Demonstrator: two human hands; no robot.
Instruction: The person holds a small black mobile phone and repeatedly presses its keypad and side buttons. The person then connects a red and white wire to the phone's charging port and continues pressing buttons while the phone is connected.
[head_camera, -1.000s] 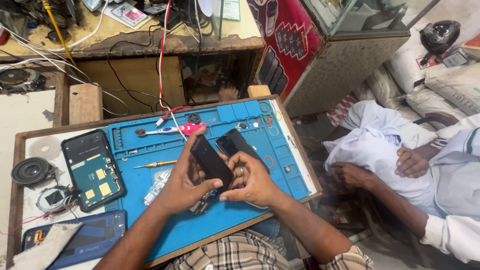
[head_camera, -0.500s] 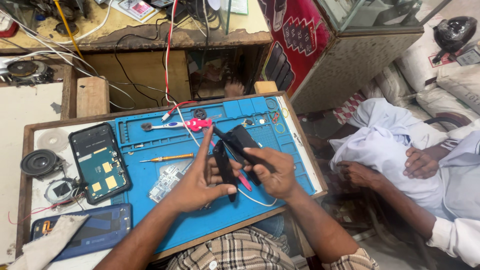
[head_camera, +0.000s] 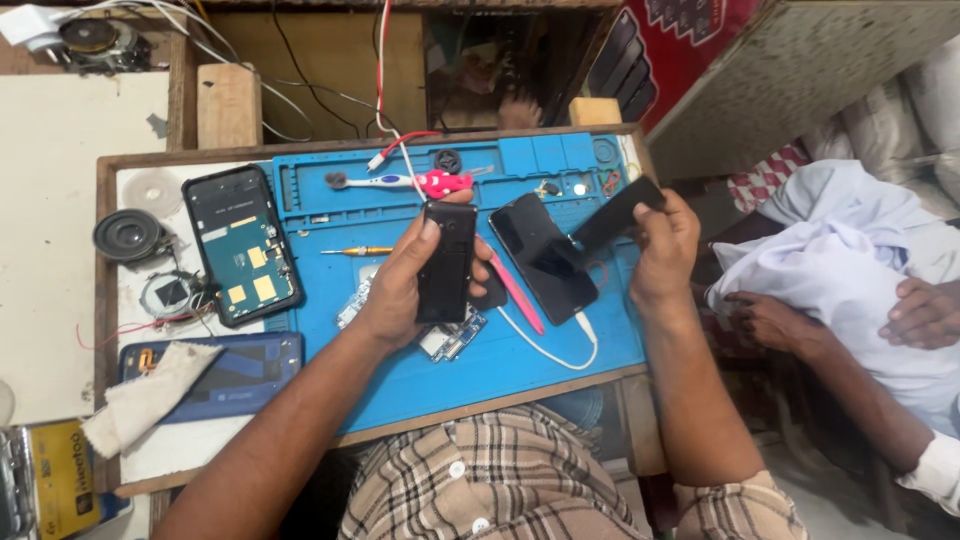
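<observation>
Looking down from the head camera, the left hand wraps a small black phone body, fingers closed round its long sides and the thumb along its right edge, so the phone stands nearly upright over the blue work mat. The right hand pinches a flat black cover panel between thumb and fingers at its lower end; the panel tilts up toward ten o'clock from that hand and is clear of the mat.

The two parts are apart, with a dark smartphone lying screen-up on the mat between them. From the left hand, the panel sits at about two o'clock. A pink tool lies just beside the phone body at five o'clock, and a white cable curls below it. A circuit board shows under the left palm.

Handling these well seems to call for gripping by the edges, as both hands do, and keeping the panel level with the body before any contact, since a thin cover likely flexes if twisted. At nine o'clock lies an opened phone, well apart. Another person's hand rests off the bench at three o'clock.
</observation>
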